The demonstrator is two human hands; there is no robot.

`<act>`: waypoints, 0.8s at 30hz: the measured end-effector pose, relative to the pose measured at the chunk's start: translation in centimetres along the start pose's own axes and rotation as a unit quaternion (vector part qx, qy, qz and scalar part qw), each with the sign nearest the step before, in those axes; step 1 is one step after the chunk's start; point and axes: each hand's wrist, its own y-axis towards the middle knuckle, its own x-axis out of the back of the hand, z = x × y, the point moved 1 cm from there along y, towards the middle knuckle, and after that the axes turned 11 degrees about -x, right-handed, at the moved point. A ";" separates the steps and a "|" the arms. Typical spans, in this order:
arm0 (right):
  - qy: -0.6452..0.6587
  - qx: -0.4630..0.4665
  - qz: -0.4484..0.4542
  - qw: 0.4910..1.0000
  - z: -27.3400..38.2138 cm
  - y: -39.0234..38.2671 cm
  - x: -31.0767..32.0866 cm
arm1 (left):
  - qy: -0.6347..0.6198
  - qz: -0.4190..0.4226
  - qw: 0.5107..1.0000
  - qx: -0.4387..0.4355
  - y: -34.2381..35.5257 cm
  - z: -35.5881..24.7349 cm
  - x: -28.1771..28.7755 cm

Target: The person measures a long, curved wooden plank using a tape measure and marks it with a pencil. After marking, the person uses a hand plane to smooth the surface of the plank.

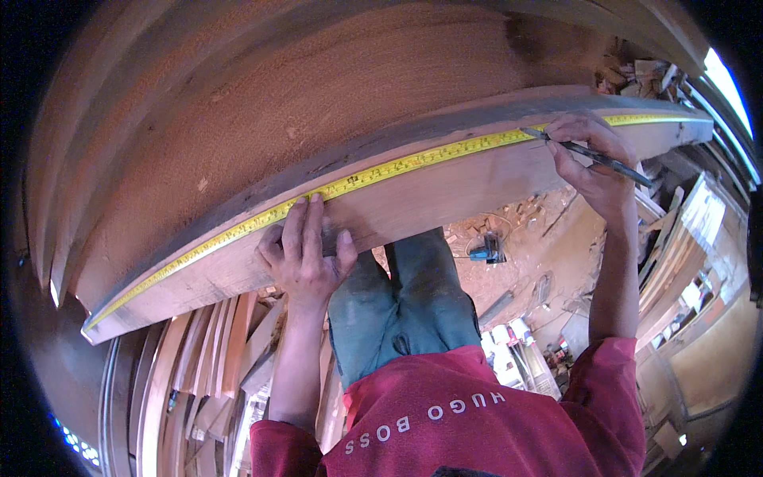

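A long wooden plank [461, 191] runs across the head view with a yellow tape measure [238, 229] stretched along its upper part. My left hand [306, 246] rests fingers-down on the plank, spread, with fingertips on the lower edge of the tape. At the right, my right hand [588, 167] grips a slim dark pencil-like marking tool [620, 167]. Its tip points left and lies at the tape's lower edge; whether it touches the plank I cannot tell.
Behind the plank is a broad brown wooden surface [318, 87]. Below it are stacked boards [175, 374] at the left, more timber [668, 270] at the right, and a blue power tool [485, 253] on the floor [548, 238] among shavings and scraps.
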 end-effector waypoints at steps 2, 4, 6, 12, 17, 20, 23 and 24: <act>-0.015 -0.017 -0.039 0.999 0.8 -0.9 0.5 | -0.011 0.007 1.000 -0.007 0.1 0.0 0.2; -0.003 -0.030 -0.063 0.998 1.6 -1.5 0.4 | -0.036 -0.019 0.999 -0.013 -0.2 0.3 0.0; 0.017 -0.050 -0.088 0.995 1.6 -2.3 0.4 | -0.051 -0.033 0.998 -0.021 -0.3 0.3 0.0; 0.126 -0.089 -0.148 0.977 -0.6 -3.6 1.0 | -0.084 -0.048 0.995 -0.024 0.5 -0.9 0.3; 0.100 -0.037 -0.099 0.989 -2.6 -3.7 2.2 | -0.137 -0.026 0.989 -0.052 3.5 -7.2 -0.3; 0.126 -0.034 -0.065 0.989 -3.1 -2.3 2.2 | -0.137 -0.029 0.990 -0.033 5.8 -12.2 -1.9; 0.140 0.083 -0.033 0.986 -3.6 0.3 1.8 | -0.094 -0.028 0.995 0.025 7.8 -15.4 -3.3; 0.143 0.126 -0.015 0.982 -3.6 1.1 1.5 | -0.075 -0.027 0.996 0.046 8.3 -16.2 -3.6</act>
